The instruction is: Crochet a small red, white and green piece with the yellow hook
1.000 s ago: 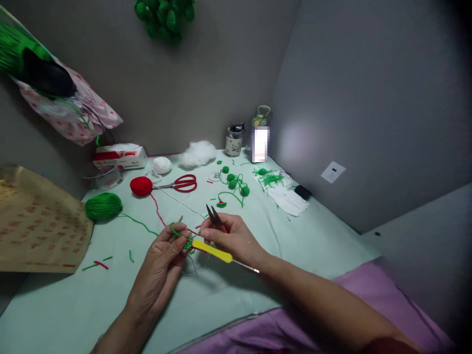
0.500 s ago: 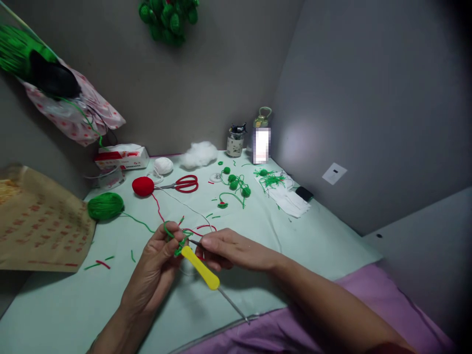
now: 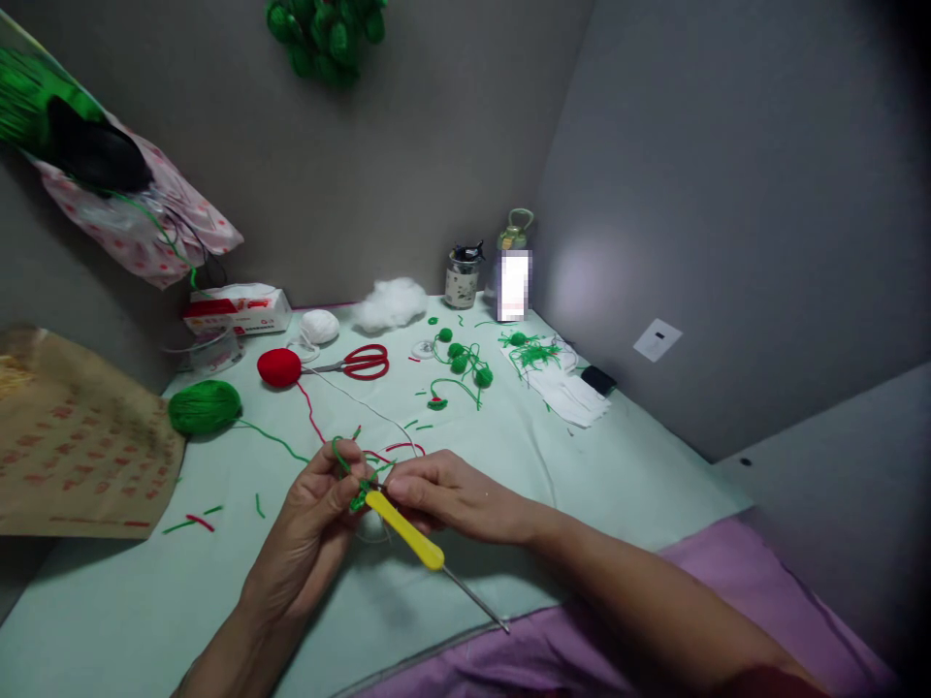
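Note:
My left hand (image 3: 324,499) pinches a small green crocheted piece (image 3: 360,499), with a loop of green yarn over its fingers. A yellow-handled crochet hook (image 3: 407,531) slants from this piece toward the front right, its metal shaft pointing at the table's near edge. My right hand (image 3: 443,494) is closed around a thin dark tool (image 3: 378,486), whose tip reaches the green work. Fingers hide most of that tool, so its kind is unclear. Green yarn runs from a green ball (image 3: 205,407) at the left to my left hand.
Behind my hands lie a red yarn ball (image 3: 279,368), red-handled scissors (image 3: 364,363), white yarn (image 3: 320,327), stuffing (image 3: 391,304) and several small green balls (image 3: 458,364). A paper bag (image 3: 87,446) stands left; a patterned jar (image 3: 462,281) stands at the back.
The yellow crochet hook and the green piece have shifted slightly to the right. My right hand's thin dark tool now shows less beside the work. The whole view has shifted slightly.

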Demonstrator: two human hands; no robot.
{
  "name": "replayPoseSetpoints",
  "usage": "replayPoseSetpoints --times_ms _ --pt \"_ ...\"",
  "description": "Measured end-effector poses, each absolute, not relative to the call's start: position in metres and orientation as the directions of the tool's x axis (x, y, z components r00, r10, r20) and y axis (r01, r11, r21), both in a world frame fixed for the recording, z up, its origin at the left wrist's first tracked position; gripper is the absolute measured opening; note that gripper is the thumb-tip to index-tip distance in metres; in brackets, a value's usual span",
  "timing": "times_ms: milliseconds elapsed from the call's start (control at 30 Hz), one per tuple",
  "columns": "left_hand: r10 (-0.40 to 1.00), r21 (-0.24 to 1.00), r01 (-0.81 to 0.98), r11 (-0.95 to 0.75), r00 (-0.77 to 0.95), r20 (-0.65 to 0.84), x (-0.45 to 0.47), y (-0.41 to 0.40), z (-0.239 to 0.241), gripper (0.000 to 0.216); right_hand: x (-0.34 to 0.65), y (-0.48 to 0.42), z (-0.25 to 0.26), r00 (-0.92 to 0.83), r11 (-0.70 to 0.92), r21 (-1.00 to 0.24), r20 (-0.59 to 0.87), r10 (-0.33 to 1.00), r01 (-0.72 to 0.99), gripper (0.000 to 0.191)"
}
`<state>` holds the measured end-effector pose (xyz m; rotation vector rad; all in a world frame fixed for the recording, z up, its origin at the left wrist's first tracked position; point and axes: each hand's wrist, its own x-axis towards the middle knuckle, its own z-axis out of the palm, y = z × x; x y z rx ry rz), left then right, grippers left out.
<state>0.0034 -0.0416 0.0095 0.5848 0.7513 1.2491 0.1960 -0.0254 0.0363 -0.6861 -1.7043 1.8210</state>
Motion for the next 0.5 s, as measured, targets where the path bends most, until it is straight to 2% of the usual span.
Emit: replayPoseSetpoints --times_ms 133,233,300,400,467,500 --pt "0.974 0.745 -0.628 0.226 0.143 -0.175 0.005 -0.042 0.011 0.034 0.197 -0.023 0.031 -0.69 -0.093 -0.994 -0.026 0.723 -0.06 0.051" --pt "0.976 0.728 -0.65 0.217 0.124 -0.18 0.006 -0.042 0.014 0.033 0.202 -0.017 0.029 -0.623 -0.046 -0.999 -0.034 0.781 -0.002 0.051" --pt "0.973 0.714 -0.666 0.216 0.088 -0.213 0.006 -0.041 0.017 0.037 0.209 -0.014 0.029 -0.545 0.111 -0.982 0.01 0.838 0.153 0.047" --pt "0.962 0.698 -0.683 0.214 0.023 -0.272 0.008 -0.042 0.024 0.039 0.218 -0.018 0.035 -0.443 0.415 -0.783 0.2 0.874 0.464 0.037" --pt "0.958 0.704 -0.671 0.232 0.031 -0.286 0.012 -0.046 0.03 0.034 0.221 -0.029 0.041 -0.472 0.545 -0.681 0.318 0.822 0.489 0.051" --pt "0.957 0.713 -0.655 0.249 0.055 -0.283 0.014 -0.049 0.033 0.031 0.221 -0.036 0.045 -0.51 0.589 -0.686 0.355 0.783 0.426 0.056"
